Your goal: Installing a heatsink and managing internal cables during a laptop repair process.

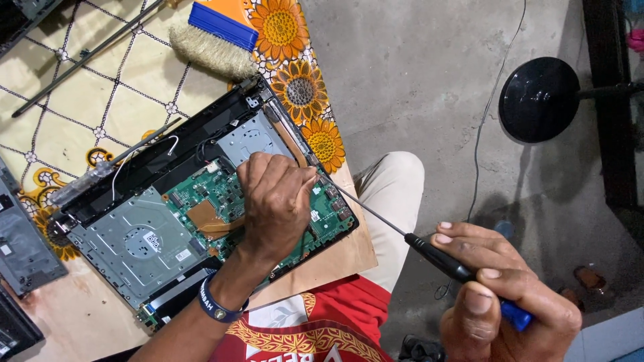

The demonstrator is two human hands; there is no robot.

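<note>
Fingers (285, 175) of our left hand (275, 201) are bunched down on the green circuit board (215, 198) of the opened laptop (188, 194); whether they pinch anything we can't tell, the palm covers the spot. Right hand (503, 295) is clenched round the screwdriver (429, 251) handle, shaft angled up-left, tip at the laptop's right edge just beside the left fingertips. Around: silver drive (134, 245) left of the board, brush (215, 40) on the flowered tablecloth (295, 40) above, black round base (537, 99) on the floor well apart. Left wrist wears a blue wristband (215, 303). Screwdriver tip is too thin to resolve.
</note>
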